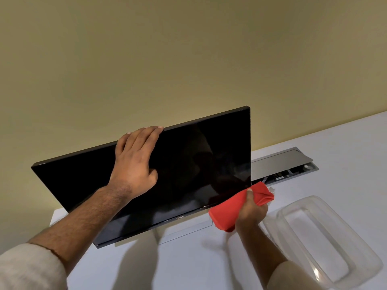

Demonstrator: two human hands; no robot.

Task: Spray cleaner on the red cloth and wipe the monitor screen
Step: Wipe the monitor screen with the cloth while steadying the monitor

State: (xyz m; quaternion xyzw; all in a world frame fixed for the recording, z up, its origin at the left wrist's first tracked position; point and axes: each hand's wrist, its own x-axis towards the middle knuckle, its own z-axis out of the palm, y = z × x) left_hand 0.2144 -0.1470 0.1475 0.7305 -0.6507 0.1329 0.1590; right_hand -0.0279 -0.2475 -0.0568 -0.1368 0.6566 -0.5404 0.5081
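A person steadies a dark monitor (188, 164) on a white desk (335, 143) while cleaning it: the left hand (134, 164) lies flat over the top edge, fingers (146, 135) curled across the bezel and thumb spread on the glass, gripping nothing but the frame it braces. The right hand (251, 210) is closed around the red cloth (228, 208), which is bunched into a thick fold; its upper end sticks out past the thumb, touching or just beside the screen's lower right corner, and its lower end hangs below the palm toward the desk. A clear plastic tray (326, 237) sits just to the right of that grip, and a cable hatch (293, 164) lies open behind it. No spray bottle can be made out with confidence; something small and white shows just beyond the cloth, too hidden to identify. Judging by the cloth's position, the wipe appears to be at the edge of the panel. The risks from here: the bare left palm and thumb may print fresh smudges on the glass, a hard push at the corner could swivel or tip the tilted screen, and the trailing fold may snag the stand.
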